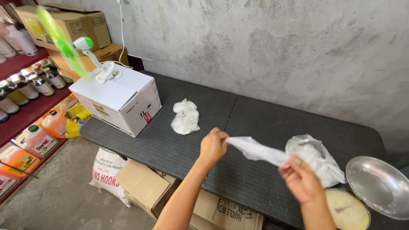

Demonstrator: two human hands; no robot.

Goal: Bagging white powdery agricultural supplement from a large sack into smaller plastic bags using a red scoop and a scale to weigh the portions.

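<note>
Both hands pinch one thin white plastic bag [255, 150], stretched taut between them above the near edge of the dark textured table [264, 115]. Left hand [213, 147] is closed on one end, right hand [300, 179] grips the other between thumb and fingers.

Progress, judging by layout: a knotted white packet [185, 117] lies finished at the table's centre, well left of the hands. An open crinkled bag of white stuff [315, 159] sits just right of them, so likely more to go. The held bag looks empty and limp.

Near right: round metal scale pan [379, 187], shiny and shallow, and the scale dial [347, 211]. Far left: white cardboard box [117, 100] with a green clip fan [68, 49] spinning, blurred.
</note>
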